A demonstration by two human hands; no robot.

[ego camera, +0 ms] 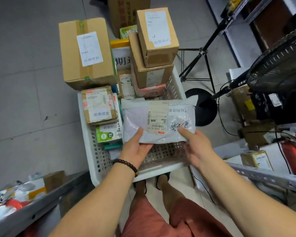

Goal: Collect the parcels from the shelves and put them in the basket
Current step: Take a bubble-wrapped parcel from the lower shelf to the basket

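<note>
**STORAGE AISLE: MAILER HELD OVER THE BASKET**

The grey tiled floor (pixel 24 100) runs between 2 metal racks, the left shelf (pixel 32 208) at near left and the right shelf (pixel 272 177) at near right. Both carry small packages. The white perforated basket (pixel 85 134) stands on the floor between them, just ahead of the person's feet.

The far part of the basket is loaded above rim level. A large carton (pixel 87 53) sits at far left and a stack of cartons (pixel 157 36) at far right. A small carton (pixel 99 105) lies on flat packets at the left. The near right zone shows bare perforated base, so it is judged the only free low space.

The grey mailer parcel (pixel 157 120) is held flat above that zone, label up. Whether its far edge touches the load behind it cannot be told.

The left hand (pixel 137 147) grips the near left edge with the thumb on top and the fingers hidden beneath. The right hand (pixel 196 146) grips the near right edge in the same way. The 2-handed hold probably keeps the soft bag level, since it would likely sag from 1 corner.

Judged step: lower the mailer into the free zone, then release.
</note>
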